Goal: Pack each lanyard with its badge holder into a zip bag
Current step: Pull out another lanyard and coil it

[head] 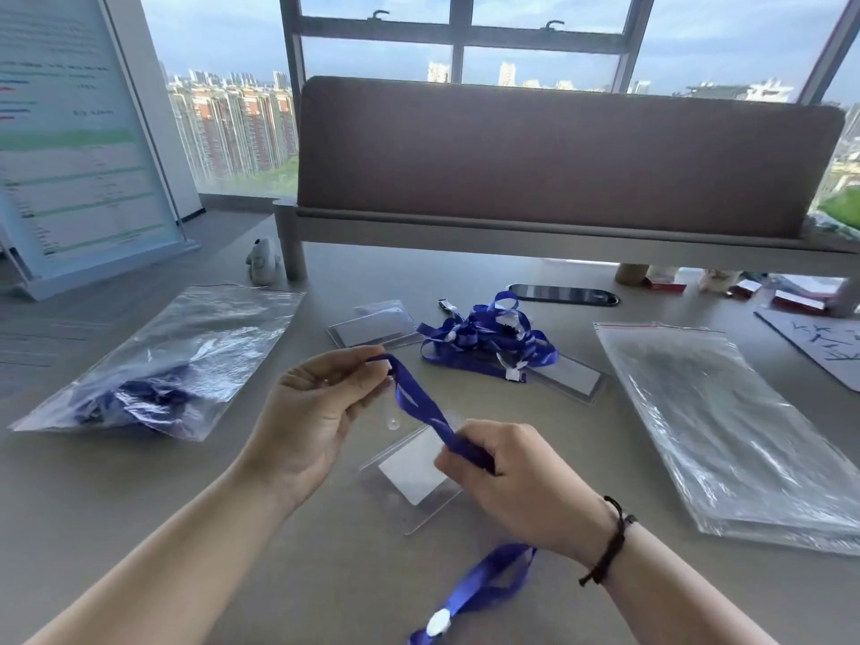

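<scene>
Both hands up over the tabletop (pixel 325 574), sharing 1 blue lanyard (pixel 421 402). Left hand (pixel 321 402) pinching the ribbon's upper end between thumb and fingertips, beside a small clear clip; right hand (pixel 512 477) curled round the ribbon lower down, the rest trailing under the wrist to a white fitting near the bottom edge. Directly below, 1 clear badge holder (pixel 412 472) flat on the tabletop, seemingly not yet joined to the ribbon.

Likely trouble from here:
- Trailing tail snagging on the tabletop edge, or dragging the badge holder askew when gathered in.
- Clip slipping from so light a pinch.
- Ribbon springing loose once bunched, jamming a bag mouth.
- Mixing with the tangled pile of lanyards (pixel 484 339) lying close behind, partly over another holder.
- Stack of empty zip bags (pixel 726 421) at right looks slippery; 2 could lift together.

Filled bag (pixel 153 365) at left, well apart.
</scene>
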